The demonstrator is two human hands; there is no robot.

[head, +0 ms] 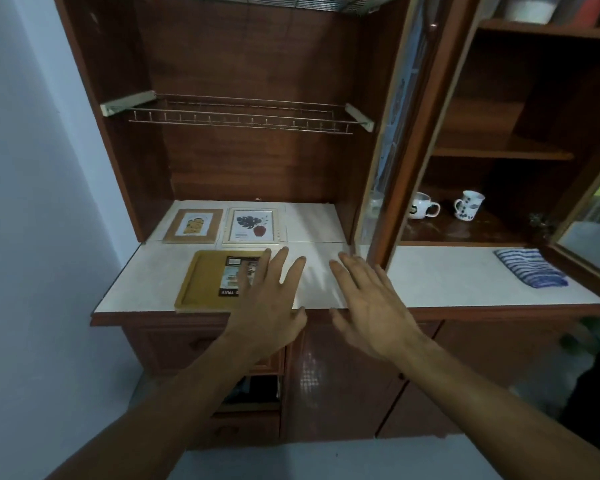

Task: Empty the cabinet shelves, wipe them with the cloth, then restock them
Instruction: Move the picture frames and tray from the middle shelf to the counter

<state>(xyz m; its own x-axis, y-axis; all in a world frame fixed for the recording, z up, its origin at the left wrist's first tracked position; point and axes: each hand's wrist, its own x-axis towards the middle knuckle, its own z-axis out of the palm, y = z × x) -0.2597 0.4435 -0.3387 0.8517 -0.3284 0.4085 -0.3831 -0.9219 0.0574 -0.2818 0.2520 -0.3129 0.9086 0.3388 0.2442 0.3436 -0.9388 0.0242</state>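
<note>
Fingers splayed wide on both hands, holding nothing. Your left hand (267,306) is over the tray (205,282), prob. to lift it. Right hand (371,306) is alongside. Cloth (530,268) lies well right of your R fingers, parked for wiping.

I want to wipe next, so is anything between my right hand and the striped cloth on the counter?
Nothing lies on the counter between your right hand and the striped cloth. Only the open glass door stands just beyond your fingertips, so a path along the front edge looks free.
</note>
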